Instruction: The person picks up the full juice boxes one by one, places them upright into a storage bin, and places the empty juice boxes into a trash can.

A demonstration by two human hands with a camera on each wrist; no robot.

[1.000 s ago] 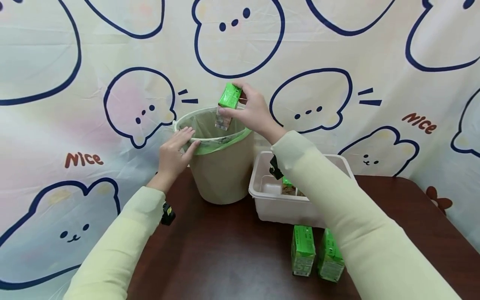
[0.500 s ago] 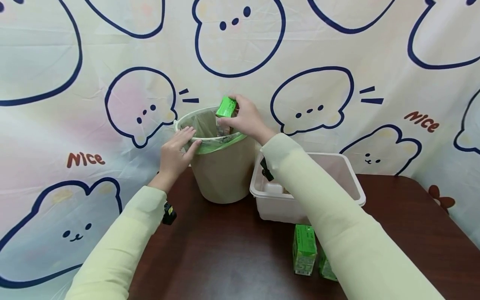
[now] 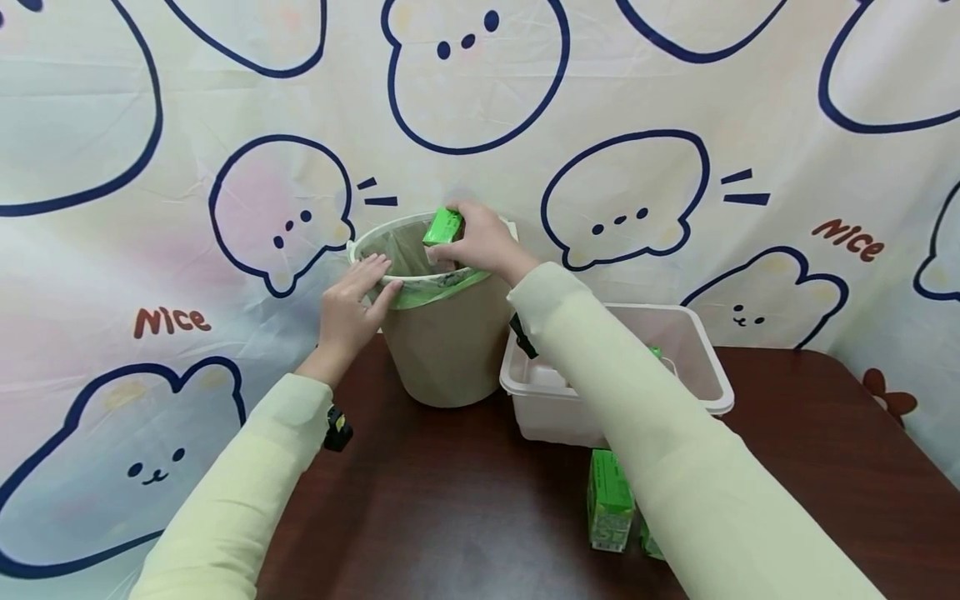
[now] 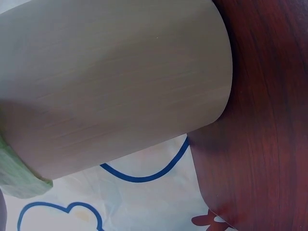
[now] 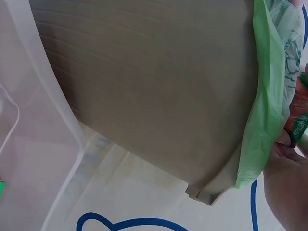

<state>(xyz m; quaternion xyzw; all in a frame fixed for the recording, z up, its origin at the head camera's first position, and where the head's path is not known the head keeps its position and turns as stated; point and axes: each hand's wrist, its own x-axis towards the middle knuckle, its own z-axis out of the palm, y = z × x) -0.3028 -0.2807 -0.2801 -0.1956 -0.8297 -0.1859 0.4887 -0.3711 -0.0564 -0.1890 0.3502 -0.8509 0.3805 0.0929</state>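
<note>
My right hand (image 3: 483, 242) holds a small carton with a bright green top (image 3: 444, 227) over the mouth of a beige trash bin (image 3: 450, 350). The carton's lower part is down inside the rim, mostly hidden by my fingers. In the right wrist view the carton (image 5: 301, 103) shows red and green print, close to the green liner bag (image 5: 262, 106) folded over the rim. My left hand (image 3: 348, 308) rests on the bin's near-left rim, its fingers fairly straight over the edge. The left wrist view shows mostly the bin's wall (image 4: 120, 82).
A white plastic tub (image 3: 555, 421) stands right of the bin, partly covered by my right sleeve, with a bit of green inside. In front of it a green carton (image 3: 611, 500) stands on the dark wooden table (image 3: 450, 517); another green carton (image 3: 651, 543) is mostly hidden. A patterned cloth (image 3: 480, 100) hangs behind.
My right hand has lowered the carton from above the rim down into the bin's mouth, shifting slightly left. My left hand has stayed on the rim.
</note>
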